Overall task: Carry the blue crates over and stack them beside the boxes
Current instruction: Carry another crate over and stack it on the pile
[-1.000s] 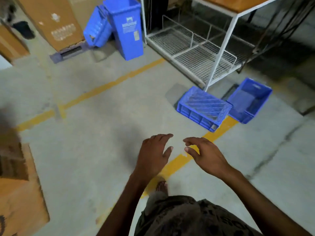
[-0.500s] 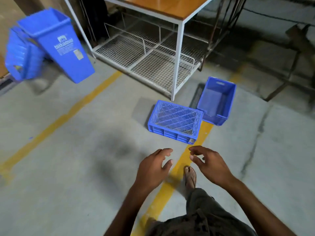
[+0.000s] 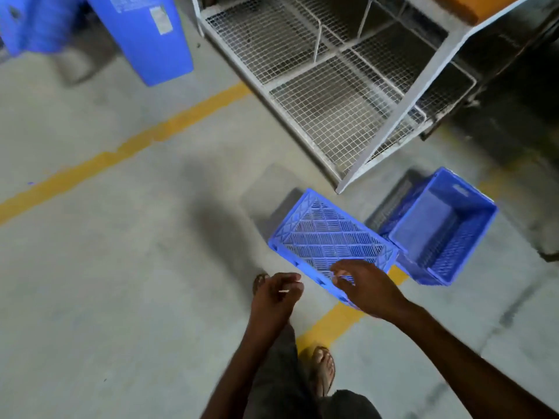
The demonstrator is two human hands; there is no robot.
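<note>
Both hands are out in front of the person, low over the concrete floor point(image 3: 90, 297). The right hand point(image 3: 367, 290) hangs over the near corner of the upturned blue crate point(image 3: 329, 240), fingers spread and curled downward, open and gripping nothing; whether the fingertips touch the plastic cannot be told. The left hand point(image 3: 276, 293) is just to the left of that crate, clear of it, fingers loosely curled and empty.

The upturned crate lies bottom-up on the floor, its slatted base facing up, straight ahead of the right hand. Just beyond and to the right of that hand sits a second blue crate point(image 3: 438, 228), upright with its open top showing, its near corner close against the first crate. A yellow floor line point(image 3: 329, 325) runs beneath the hands and under the upturned crate.

Further ahead of the hands stands a white-framed table point(image 3: 429, 71) with a wire mesh shelf point(image 3: 317, 74) low inside it. Far ahead to the left of the left hand is a blue bin point(image 3: 145, 34). A sandalled foot point(image 3: 323, 370) shows below the hands.
</note>
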